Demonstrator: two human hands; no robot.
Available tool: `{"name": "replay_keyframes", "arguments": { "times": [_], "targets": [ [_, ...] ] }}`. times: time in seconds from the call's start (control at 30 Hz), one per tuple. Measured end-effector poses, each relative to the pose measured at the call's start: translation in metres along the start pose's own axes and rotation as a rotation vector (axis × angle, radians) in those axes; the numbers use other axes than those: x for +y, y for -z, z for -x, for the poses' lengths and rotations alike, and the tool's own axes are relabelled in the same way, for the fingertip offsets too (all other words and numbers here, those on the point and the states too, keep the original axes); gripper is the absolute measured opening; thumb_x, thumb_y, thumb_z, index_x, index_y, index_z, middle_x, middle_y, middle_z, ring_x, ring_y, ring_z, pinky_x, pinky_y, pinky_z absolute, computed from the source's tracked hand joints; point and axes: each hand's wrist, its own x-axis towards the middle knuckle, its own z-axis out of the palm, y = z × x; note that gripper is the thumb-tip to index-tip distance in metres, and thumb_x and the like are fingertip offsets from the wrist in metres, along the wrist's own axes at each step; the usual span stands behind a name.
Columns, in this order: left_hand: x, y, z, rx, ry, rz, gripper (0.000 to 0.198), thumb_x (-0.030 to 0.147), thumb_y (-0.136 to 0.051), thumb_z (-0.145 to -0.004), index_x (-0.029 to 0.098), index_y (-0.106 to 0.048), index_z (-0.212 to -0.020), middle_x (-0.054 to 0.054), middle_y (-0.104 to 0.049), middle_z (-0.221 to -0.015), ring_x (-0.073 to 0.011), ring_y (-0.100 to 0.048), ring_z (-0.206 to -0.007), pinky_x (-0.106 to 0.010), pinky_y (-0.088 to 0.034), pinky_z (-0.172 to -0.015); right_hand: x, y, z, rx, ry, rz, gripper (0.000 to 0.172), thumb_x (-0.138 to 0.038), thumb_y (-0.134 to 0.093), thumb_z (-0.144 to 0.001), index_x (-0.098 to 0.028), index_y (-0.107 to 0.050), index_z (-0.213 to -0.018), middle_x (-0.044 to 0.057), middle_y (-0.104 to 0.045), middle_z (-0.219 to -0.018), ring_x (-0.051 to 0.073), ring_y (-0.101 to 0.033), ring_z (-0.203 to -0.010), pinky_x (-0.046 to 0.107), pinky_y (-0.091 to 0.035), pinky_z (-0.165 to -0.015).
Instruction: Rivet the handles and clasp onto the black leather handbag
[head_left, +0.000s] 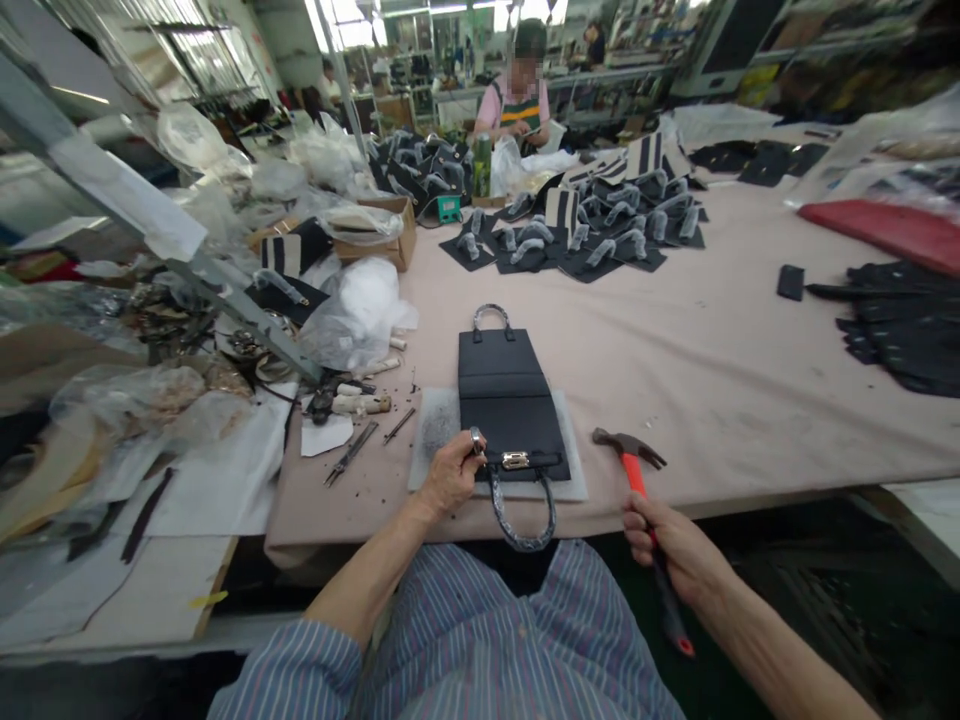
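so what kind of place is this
Probably a handbag workshop or factory. The left hand holds a black bag on the table, the right hand grips a hammer, and rows of black bag parts lie farther along, where another person works.

On the tabletop were counted: one black handbag with two handles, one hammer, one white pad, one cardboard box, one green bottle.

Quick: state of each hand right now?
Left hand: closed, pinching a small metal fitting against the black bag.
Right hand: closed around the hammer.
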Motion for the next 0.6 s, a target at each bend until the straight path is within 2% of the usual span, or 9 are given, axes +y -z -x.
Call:
{"name": "replay_keyframes", "arguments": {
  "times": [0.07, 0.1, 0.2, 0.27, 0.33, 0.4, 0.47, 0.53, 0.6],
  "targets": [
    [0.001, 0.0, 0.0, -0.007, 0.011, -0.004, 0.015, 0.013, -0.052, -0.087, 0.02, -0.06, -0.097, -0.005, -0.067, -0.101, -0.0174, -0.064, -0.098, -0.032, -0.051, -0.092, -0.011, -0.011, 0.019, 0.005, 0.084, 0.133, 0.019, -0.037, -0.05, -0.095, -0.021, -0.048, -0.084, -0.008, -0.038, -0.059, 0.007, -0.03, -0.04, 0.02, -0.025, -0.037],
    [0.001, 0.001, -0.001, -0.015, 0.019, -0.011, 0.015, 0.012, -0.052, -0.087, 0.02, -0.06, -0.097, -0.005, -0.067, -0.1, -0.0174, -0.064, -0.098, -0.032, -0.051, -0.092, -0.021, -0.018, 0.03, -0.004, 0.19, 0.253, 0.024, -0.042, -0.05, -0.096, -0.021, -0.048, -0.084, -0.008, -0.039, -0.059, 0.008, -0.032, -0.04, 0.021, -0.026, -0.037],
    [0.001, 0.001, -0.001, -0.039, 0.037, -0.036, 0.015, 0.011, -0.052, -0.087, 0.02, -0.06, -0.095, -0.005, -0.067, -0.1, -0.0171, -0.064, -0.096, -0.032, -0.05, -0.091, -0.061, -0.042, 0.064, 0.012, 0.702, 0.635, 0.035, -0.053, -0.048, -0.097, -0.022, -0.051, -0.083, -0.005, -0.045, -0.058, 0.011, -0.041, -0.045, 0.024, -0.031, -0.042],
    [0.0, 0.0, -0.001, -0.046, 0.044, -0.045, 0.014, 0.012, -0.052, -0.087, 0.02, -0.06, -0.095, -0.005, -0.067, -0.1, -0.0169, -0.063, -0.095, -0.032, -0.05, -0.09, -0.081, -0.057, 0.079, 0.067, 1.052, 0.828, 0.035, -0.053, -0.045, -0.099, -0.022, -0.051, -0.082, -0.004, -0.047, -0.058, 0.012, -0.044, -0.048, 0.026, -0.032, -0.048],
    [-0.001, 0.0, 0.0, -0.045, 0.044, -0.056, 0.013, 0.013, -0.053, -0.087, 0.02, -0.061, -0.095, -0.005, -0.066, -0.098, -0.0171, -0.063, -0.094, -0.031, -0.05, -0.089, -0.09, -0.07, 0.086, 0.075, 1.283, 1.031, 0.034, -0.048, -0.04, -0.101, -0.022, -0.05, -0.08, -0.003, -0.049, -0.057, 0.012, -0.043, -0.047, 0.028, -0.029, -0.049],
    [-0.002, 0.0, 0.0, -0.043, 0.046, -0.073, 0.012, 0.014, -0.053, -0.087, 0.02, -0.061, -0.095, -0.004, -0.066, -0.095, -0.0171, -0.062, -0.09, -0.031, -0.05, -0.085, -0.093, -0.078, 0.087, 0.036, 1.328, 1.282, 0.032, -0.04, -0.037, -0.103, -0.022, -0.047, -0.078, -0.002, -0.05, -0.056, 0.012, -0.039, -0.044, 0.03, -0.023, -0.048],
    [-0.001, 0.0, 0.0, -0.041, 0.047, -0.08, 0.013, 0.014, -0.053, -0.086, 0.02, -0.06, -0.095, -0.004, -0.065, -0.093, -0.0169, -0.062, -0.088, -0.031, -0.05, -0.083, -0.1, -0.08, 0.09, -0.005, 1.287, 1.474, 0.03, -0.035, -0.038, -0.103, -0.022, -0.045, -0.077, -0.002, -0.052, -0.056, 0.012, -0.037, -0.042, 0.031, -0.018, -0.048],
    [0.0, 0.0, 0.0, -0.045, 0.043, -0.07, 0.013, 0.014, -0.053, -0.086, 0.02, -0.06, -0.095, -0.004, -0.065, -0.094, -0.0166, -0.061, -0.088, -0.031, -0.05, -0.083, -0.112, -0.079, 0.099, 0.022, 1.321, 1.451, 0.03, -0.038, -0.04, -0.103, -0.023, -0.045, -0.078, -0.003, -0.05, -0.055, 0.011, -0.036, -0.042, 0.03, -0.019, -0.048],
    [0.002, 0.001, -0.001, -0.054, 0.042, -0.061, 0.013, 0.013, -0.052, -0.086, 0.02, -0.059, -0.094, -0.004, -0.065, -0.095, -0.0164, -0.061, -0.089, -0.031, -0.049, -0.085, -0.121, -0.077, 0.11, 0.118, 1.404, 1.296, 0.031, -0.042, -0.037, -0.105, -0.023, -0.047, -0.082, -0.003, -0.048, -0.057, 0.012, -0.04, -0.045, 0.029, -0.024, -0.049]
  ]
}}
